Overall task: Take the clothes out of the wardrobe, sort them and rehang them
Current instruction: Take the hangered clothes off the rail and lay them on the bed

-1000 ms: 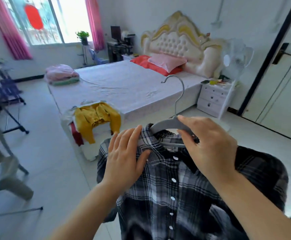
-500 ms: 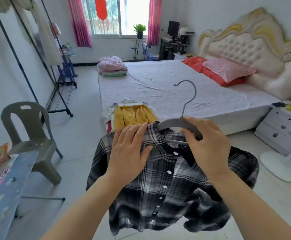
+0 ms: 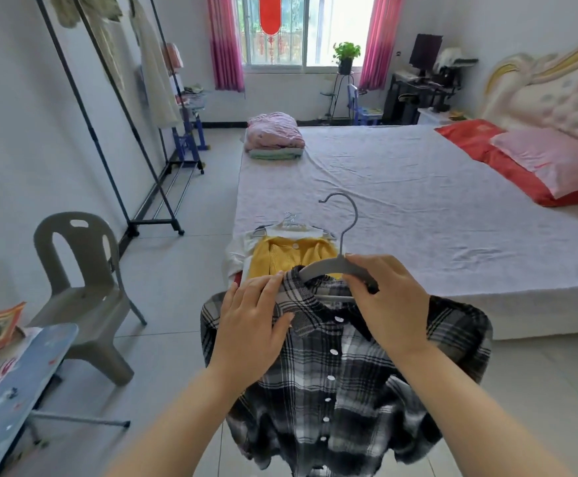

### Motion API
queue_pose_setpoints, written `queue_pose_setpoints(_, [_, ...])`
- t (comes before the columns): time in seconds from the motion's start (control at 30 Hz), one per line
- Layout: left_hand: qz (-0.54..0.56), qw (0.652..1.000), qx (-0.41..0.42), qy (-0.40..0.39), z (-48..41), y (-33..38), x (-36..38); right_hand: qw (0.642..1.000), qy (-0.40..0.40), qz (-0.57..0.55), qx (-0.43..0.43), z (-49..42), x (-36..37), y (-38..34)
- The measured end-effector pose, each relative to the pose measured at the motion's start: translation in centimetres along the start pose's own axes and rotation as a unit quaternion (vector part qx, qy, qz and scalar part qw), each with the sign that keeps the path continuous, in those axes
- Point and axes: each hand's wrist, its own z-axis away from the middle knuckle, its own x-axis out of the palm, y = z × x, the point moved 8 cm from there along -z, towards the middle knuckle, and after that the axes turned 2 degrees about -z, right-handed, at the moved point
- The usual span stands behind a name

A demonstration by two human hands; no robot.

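A black-and-white plaid shirt (image 3: 335, 383) hangs on a grey hanger (image 3: 329, 268) in front of me, its hook pointing up. My right hand (image 3: 387, 301) grips the hanger's right arm near the collar. My left hand (image 3: 251, 321) lies on the shirt's left shoulder, thumb at the collar, fingers nearly straight. Behind the shirt, a yellow garment (image 3: 291, 256) on a hanger lies on a small pile at the bed's near corner. A black clothes rack (image 3: 115, 108) with pale garments stands along the left wall.
A large bed (image 3: 418, 215) fills the right side, with folded pink bedding (image 3: 274, 134) at its far corner and pillows by the headboard. A grey plastic chair (image 3: 81, 287) stands at left, an ironing board (image 3: 16, 390) at lower left. Tiled floor lies between bed and rack.
My view has swung left, from the bedside table and door toward the window and the clothes rack. Both hands keep the same hold on the shirt and hanger.
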Motion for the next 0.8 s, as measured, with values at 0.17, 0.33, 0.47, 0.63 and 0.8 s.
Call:
queue_pose_setpoints(0.17, [-0.005,1.000,-0.002,0.008,-7.2,-3.0,5.2,1.000,-0.016,-0.012,0.017,-5.9,6.6,5.7])
queue_pose_setpoints(0.33, [0.000,1.000,-0.003,-0.006,-15.4,-8.1,11.6,0.998,-0.038,-0.010,0.039,-11.9,15.4,11.1])
queue_pose_setpoints(0.47, [0.004,0.999,-0.008,-0.038,-22.2,-12.1,15.9,0.997,-0.058,-0.005,0.056,-17.1,21.8,14.8])
queue_pose_setpoints(0.63, [0.005,0.996,-0.035,-0.079,-29.1,-15.9,21.4,0.989,-0.101,-0.023,0.102,-22.5,28.9,19.9])
queue_pose_setpoints(0.8, [0.004,0.992,-0.076,-0.100,-35.5,-19.8,27.5,0.985,-0.133,-0.046,0.103,-27.4,36.8,25.2])
